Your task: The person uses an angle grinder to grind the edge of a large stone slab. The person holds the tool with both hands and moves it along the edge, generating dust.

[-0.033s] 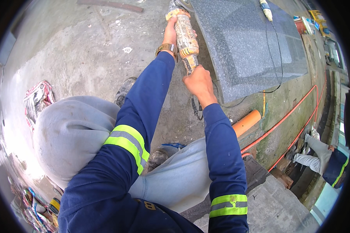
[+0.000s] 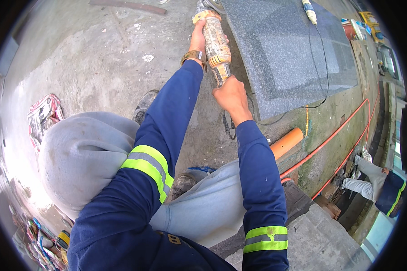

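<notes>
1. My left hand (image 2: 197, 41) is wrapped around the front body of the angle grinder (image 2: 215, 45), near its head; the fingers are closed on the casing.
2. My right hand (image 2: 231, 96) is clamped on the rear handle of the same tool, just above the point where its black cord (image 2: 227, 124) hangs down.
3. The grinder lies along the near-left edge of the grey granite slab (image 2: 285, 58), its head at the slab's far-left corner. The disc itself is cut off by the picture rim.
4. The slab's polished face is open to the right of the tool. A thin black cable (image 2: 323, 67) crosses it, running from a yellow-and-white tool (image 2: 309, 11) at the far edge down to the near edge.
5. Left of the slab, bare wet concrete floor (image 2: 95, 58) gives free room.
6. Below the slab's near edge lie an orange pipe (image 2: 287, 142) and an orange hose (image 2: 343, 124) on mossy ground.
7. A crumpled red-and-white printed wrapper (image 2: 43, 115) lies at the far left of the floor; more coloured packaging (image 2: 40, 237) sits at lower left.
8. My grey-trousered knee (image 2: 83, 158) and a worn boot (image 2: 144, 105) stand beneath my arms.
9. Another person (image 2: 375, 180) crouches at the lower right, well apart.
</notes>
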A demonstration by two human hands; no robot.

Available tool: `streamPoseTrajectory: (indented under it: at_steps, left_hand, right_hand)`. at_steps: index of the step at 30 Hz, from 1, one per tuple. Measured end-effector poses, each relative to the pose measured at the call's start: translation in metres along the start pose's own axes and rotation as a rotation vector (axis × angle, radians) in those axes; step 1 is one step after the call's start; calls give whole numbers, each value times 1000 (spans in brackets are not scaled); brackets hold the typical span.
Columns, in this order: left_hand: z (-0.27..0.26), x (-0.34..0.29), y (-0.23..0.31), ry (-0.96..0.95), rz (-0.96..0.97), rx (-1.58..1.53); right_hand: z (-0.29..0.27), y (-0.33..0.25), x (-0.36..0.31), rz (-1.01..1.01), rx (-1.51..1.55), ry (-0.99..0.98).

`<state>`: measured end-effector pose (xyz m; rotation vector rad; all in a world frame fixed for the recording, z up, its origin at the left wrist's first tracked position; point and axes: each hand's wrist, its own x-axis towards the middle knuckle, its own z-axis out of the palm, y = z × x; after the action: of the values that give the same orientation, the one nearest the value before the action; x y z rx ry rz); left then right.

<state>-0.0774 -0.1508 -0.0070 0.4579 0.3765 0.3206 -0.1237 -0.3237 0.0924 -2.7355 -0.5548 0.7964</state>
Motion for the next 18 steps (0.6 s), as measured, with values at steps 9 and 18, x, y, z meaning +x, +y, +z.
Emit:
streamPoseTrajectory:
  at_steps: [9, 18]
  left_hand:
    - [0, 11, 5, -15, 26, 22]
    - [0, 13, 6, -17, 28, 56]
  right_hand:
    - [-4, -5, 8, -7, 10, 10]
    - [-4, -7, 9, -12, 19, 28]
